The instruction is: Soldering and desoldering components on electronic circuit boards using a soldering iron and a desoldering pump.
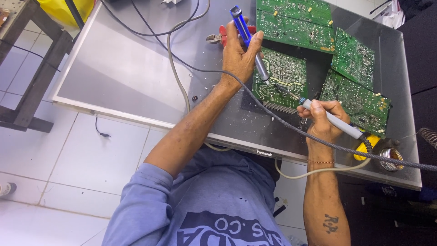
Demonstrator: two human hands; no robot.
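Head view: grey worktop [127, 68], white-tiled floor [68, 164]

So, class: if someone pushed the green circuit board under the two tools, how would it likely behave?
The circuit board looks flat and stiff, so it would probably slide on the smooth grey table rather than bend. Its small parts seem fragile.

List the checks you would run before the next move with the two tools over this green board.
1. Left hand grips blue desoldering pump: ok.
2. Right hand grips grey soldering iron: ok.
3. Both tips over the green circuit board: ok.
4. Iron hot: cannot tell.
5. Braided cable clear of the work: not ok, it runs past the board's near edge.
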